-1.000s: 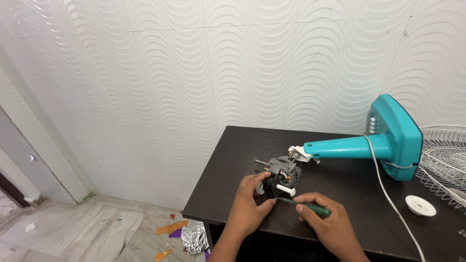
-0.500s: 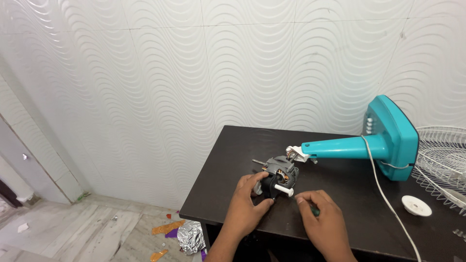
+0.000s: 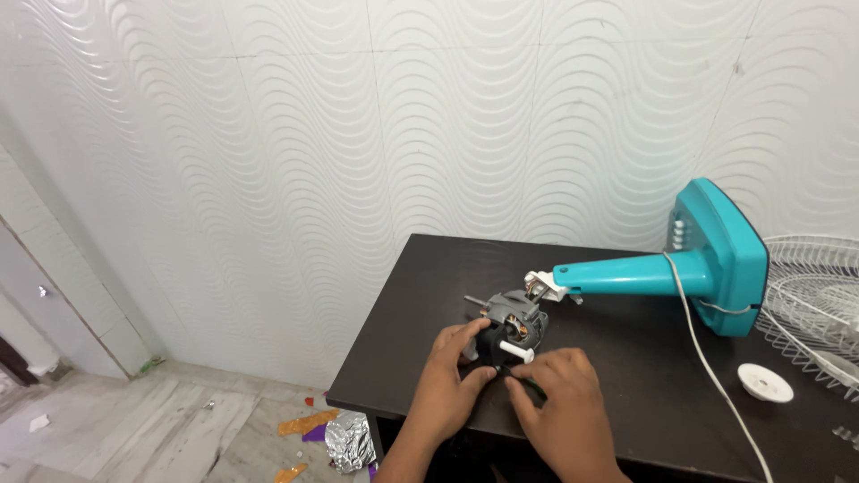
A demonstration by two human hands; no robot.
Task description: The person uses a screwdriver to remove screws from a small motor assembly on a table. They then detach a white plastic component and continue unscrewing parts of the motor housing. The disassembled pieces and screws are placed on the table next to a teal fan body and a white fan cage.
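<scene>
Right hand (image 3: pixel 559 398) shifted closer to left hand (image 3: pixel 456 376); left grip holds grey motor (image 3: pixel 512 317), right grip unclear.

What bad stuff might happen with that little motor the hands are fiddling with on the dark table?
The fan motor sits close to the table's front edge, so a slip might knock it to the floor. The left hand and right hand crowd its small parts, so fingers might get pinched or poked by the shaft. The white cord trails across the table and could snag, tugging the teal fan stand.
</scene>
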